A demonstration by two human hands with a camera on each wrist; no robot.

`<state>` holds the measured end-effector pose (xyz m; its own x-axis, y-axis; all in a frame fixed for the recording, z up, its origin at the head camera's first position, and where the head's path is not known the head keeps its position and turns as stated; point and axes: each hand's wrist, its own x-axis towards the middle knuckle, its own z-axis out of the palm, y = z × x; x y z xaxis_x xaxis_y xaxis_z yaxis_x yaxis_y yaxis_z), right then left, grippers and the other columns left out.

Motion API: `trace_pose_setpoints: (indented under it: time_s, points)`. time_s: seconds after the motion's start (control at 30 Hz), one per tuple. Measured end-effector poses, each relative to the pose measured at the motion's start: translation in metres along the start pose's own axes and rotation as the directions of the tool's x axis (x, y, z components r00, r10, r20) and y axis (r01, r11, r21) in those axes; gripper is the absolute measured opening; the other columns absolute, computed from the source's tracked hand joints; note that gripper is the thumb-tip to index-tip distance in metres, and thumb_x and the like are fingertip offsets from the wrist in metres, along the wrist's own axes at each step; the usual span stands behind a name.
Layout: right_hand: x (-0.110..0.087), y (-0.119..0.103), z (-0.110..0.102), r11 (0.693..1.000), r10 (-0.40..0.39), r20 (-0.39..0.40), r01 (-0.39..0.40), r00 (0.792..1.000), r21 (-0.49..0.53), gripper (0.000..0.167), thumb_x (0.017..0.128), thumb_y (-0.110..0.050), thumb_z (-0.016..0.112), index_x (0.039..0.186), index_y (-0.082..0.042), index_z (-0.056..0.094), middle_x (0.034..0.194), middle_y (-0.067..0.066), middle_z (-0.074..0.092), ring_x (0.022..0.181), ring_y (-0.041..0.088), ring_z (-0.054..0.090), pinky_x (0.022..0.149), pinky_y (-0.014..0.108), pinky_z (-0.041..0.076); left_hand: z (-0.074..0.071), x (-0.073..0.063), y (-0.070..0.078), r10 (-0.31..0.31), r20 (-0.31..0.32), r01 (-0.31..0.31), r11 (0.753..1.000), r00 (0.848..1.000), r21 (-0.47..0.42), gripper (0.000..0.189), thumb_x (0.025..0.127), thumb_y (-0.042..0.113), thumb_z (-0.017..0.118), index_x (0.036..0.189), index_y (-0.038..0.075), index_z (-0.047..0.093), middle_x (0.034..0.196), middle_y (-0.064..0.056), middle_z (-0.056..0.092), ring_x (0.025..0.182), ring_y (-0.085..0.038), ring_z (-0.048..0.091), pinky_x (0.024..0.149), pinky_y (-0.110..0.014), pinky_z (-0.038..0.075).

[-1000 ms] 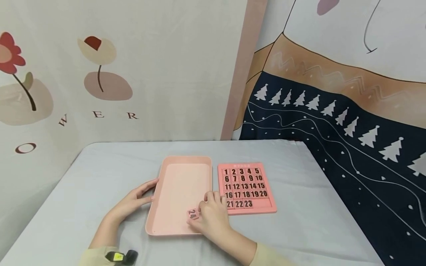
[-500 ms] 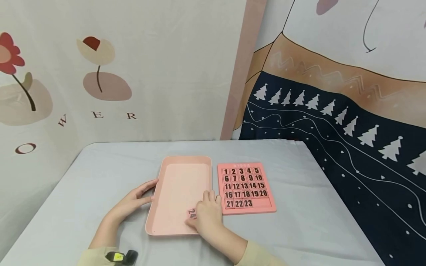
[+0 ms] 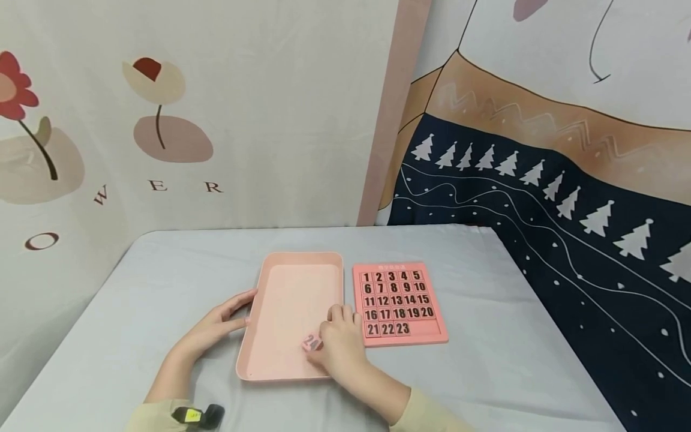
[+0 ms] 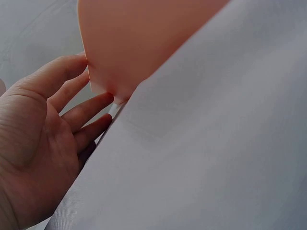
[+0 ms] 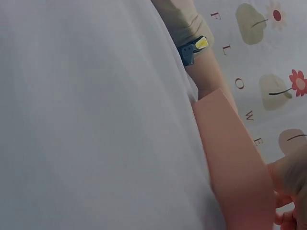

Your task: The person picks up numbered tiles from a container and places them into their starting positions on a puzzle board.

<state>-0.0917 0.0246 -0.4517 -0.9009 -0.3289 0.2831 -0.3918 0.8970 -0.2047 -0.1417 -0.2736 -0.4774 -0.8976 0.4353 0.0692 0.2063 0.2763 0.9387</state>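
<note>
A pink number tile printed 24 (image 3: pixel 311 342) is at the lower right of the pale pink tray (image 3: pixel 291 288) in the head view. The thumb and fingers of my right hand (image 3: pixel 342 345) pinch the tile by its right side. The tile looks tilted; whether it touches the tray floor I cannot tell. My left hand (image 3: pixel 218 321) touches the tray's left edge with extended fingers, which the left wrist view shows against the tray wall (image 4: pixel 124 52). Right of the tray lies a pink number board (image 3: pixel 399 306), filled with tiles 1 to 23, with a gap at the bottom right.
A white cloth (image 3: pixel 502 336) covers the table. Printed fabric (image 3: pixel 259 120) hangs behind it, with a dark tree-patterned fabric (image 3: pixel 486 192) on the right. A black wrist device (image 3: pixel 200 416) sits on the left sleeve.
My right hand first shifts slightly left, then back to the right and a little away from me. The tile has turned and tilted in its fingers. The left hand stays at the tray edge.
</note>
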Motion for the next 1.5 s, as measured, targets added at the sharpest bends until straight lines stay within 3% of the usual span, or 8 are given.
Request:
trace_pose_setpoints:
  time_s: [0.27,0.7,1.07,1.5]
  points:
    - [0.001,0.022,-0.027,0.987,-0.083,-0.042,0.088,0.996,0.132,0.033,0.059,-0.044,0.087,0.072,-0.020,0.069,0.100,-0.003,0.046,0.095,0.018,0.038,0.079,0.034,0.033,-0.001,-0.002,0.000,-0.008,0.002,0.008,1.000,1.000,-0.010,0.059,0.094,0.010,0.060,0.147,0.003,0.035,0.150,-0.020,0.032,0.128,0.007,0.032,0.101,-0.008,0.024]
    - [-0.014,0.079,-0.054,0.970,-0.165,-0.081,0.177,0.983,0.168,0.031,0.061,-0.036,0.088,0.081,-0.018,0.073,0.109,0.002,0.052,0.104,0.023,0.041,0.089,0.043,0.036,0.002,-0.001,0.001,-0.017,-0.002,0.017,1.000,1.000,-0.008,0.059,0.094,0.010,0.061,0.147,0.003,0.036,0.150,-0.020,0.033,0.127,0.008,0.032,0.100,-0.008,0.024]
    - [-0.030,0.133,-0.067,0.970,-0.200,-0.157,0.218,0.967,0.110,0.032,0.056,-0.022,0.090,0.082,-0.012,0.074,0.108,0.007,0.055,0.101,0.026,0.043,0.082,0.042,0.036,0.002,-0.001,0.001,-0.014,0.001,0.014,1.000,1.000,-0.012,0.058,0.094,0.010,0.060,0.147,0.004,0.036,0.150,-0.019,0.033,0.128,0.007,0.032,0.101,-0.009,0.025]
    - [-0.039,0.194,-0.063,0.977,-0.195,-0.120,0.204,0.974,0.068,0.031,0.057,-0.025,0.090,0.081,-0.012,0.076,0.105,0.007,0.057,0.100,0.026,0.043,0.082,0.041,0.034,0.001,-0.001,0.001,-0.024,-0.005,0.024,1.000,1.000,-0.001,0.059,0.094,0.012,0.061,0.147,0.006,0.036,0.150,-0.017,0.033,0.128,0.007,0.031,0.101,-0.008,0.024]
